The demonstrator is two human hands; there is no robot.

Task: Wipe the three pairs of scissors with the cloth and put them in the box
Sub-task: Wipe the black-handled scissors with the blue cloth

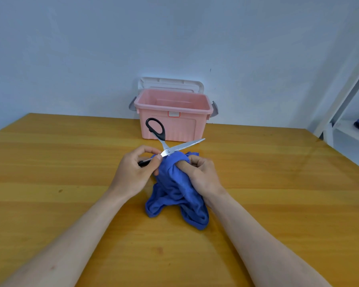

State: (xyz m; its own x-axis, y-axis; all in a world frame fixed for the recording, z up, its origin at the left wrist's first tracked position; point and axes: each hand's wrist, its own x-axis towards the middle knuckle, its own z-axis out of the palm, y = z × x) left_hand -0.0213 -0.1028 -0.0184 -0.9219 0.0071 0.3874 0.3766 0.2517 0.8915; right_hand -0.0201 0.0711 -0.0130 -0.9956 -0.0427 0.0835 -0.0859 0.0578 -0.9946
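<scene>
Left hand point(131, 172) fingers pinch the open scissors point(170, 151); right hand point(201, 175) fingers grip the cloth point(174, 195)

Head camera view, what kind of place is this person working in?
Probably a plain indoor room, perhaps a dorm or workroom. A wooden table stands against a bare pale wall, a pink storage box sits on it, and a white metal frame, maybe a bunk or shelf, stands at the right.

Open black-handled scissors point(170, 151) against blue cloth point(174, 189)
</scene>
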